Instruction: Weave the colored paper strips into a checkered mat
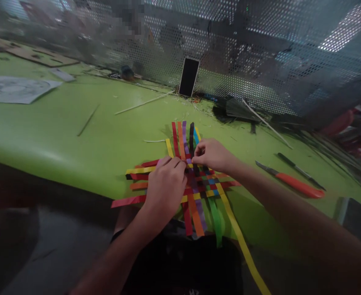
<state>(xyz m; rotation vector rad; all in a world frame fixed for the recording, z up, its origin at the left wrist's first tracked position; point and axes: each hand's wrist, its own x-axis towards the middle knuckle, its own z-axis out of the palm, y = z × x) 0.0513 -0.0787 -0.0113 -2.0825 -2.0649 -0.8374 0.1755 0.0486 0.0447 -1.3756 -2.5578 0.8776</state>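
A mat of woven coloured strips (194,196) lies at the near edge of the green table, its red, orange, purple, yellow, blue, green and black ends sticking out on all sides. My left hand (168,180) rests over its left part, fingers curled down onto the strips near the middle. Just right of those fingertips, my right hand (211,155) pinches at a strip beside the black strip (192,135); which strip exactly is hidden by the fingers. One long yellow strip (237,229) hangs from the right side past the table edge.
At the right lie an orange-handled cutter knife (300,185) and a slim dark knife (300,170). A phone (189,77) leans against the perforated metal screen (229,53). Thin sticks (145,102) and fibre scraps lie behind the mat; a printed paper sheet (17,89) is at left.
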